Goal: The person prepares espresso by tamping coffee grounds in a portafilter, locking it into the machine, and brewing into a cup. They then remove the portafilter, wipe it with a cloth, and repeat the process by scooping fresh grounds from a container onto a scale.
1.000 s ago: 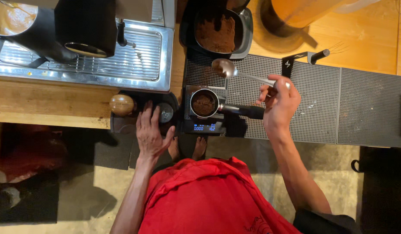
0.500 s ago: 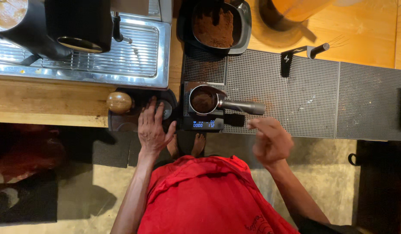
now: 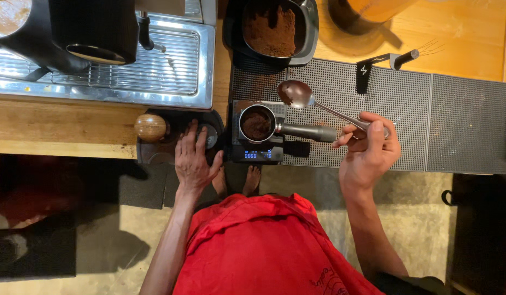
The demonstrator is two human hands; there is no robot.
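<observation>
Your right hand has come back up from the counter's edge, where it hung blurred half a second ago, and the spoon is again over the mat. You pinch the one spoon's handle between thumb and curled fingers; its bowl, reaching out toward 10 o'clock from the hand, carries a little brown powder at one edge and hovers just at 1 o'clock of the portafilter basket.

Your left hand has not shifted: it lies flat, fingers spread, on the dark tamping stand, gripping nothing. One wooden-knobbed tamper stands just at 10 o'clock of that hand.

Between your two hands sits one portafilter, its basket filled with ground coffee, its black handle pointing to 3 o'clock toward your right hand. It rests on one small scale whose display glows blue.

At 12 o'clock of the portafilter is one black tray of coffee grounds. Two dotted rubber mats lie side by side across the wooden counter. One needle distribution tool lies at 1 o'clock of the spoon. The steel drip tray of one espresso machine fills the 10 o'clock corner.
</observation>
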